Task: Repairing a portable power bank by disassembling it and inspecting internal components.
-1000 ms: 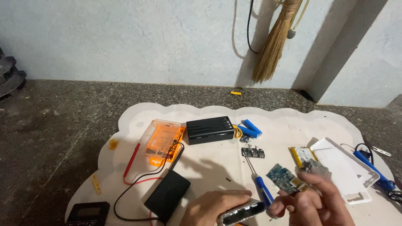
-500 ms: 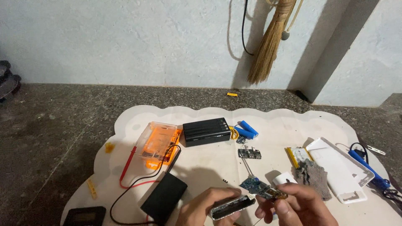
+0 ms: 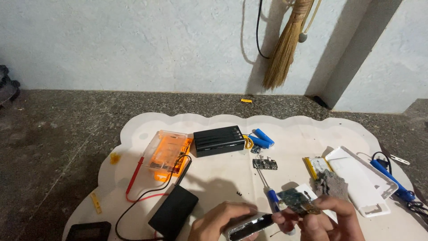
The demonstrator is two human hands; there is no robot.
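Small green circuit board (image 3: 298, 201) is pinched at its edge by the right hand (image 3: 327, 221), just right of the blue-handled screwdriver (image 3: 271, 196). A silvery metal casing (image 3: 249, 226) is gripped by the left hand (image 3: 218, 222), left of that screwdriver. The board is judged light, stiff and fragile, best held by its edges.
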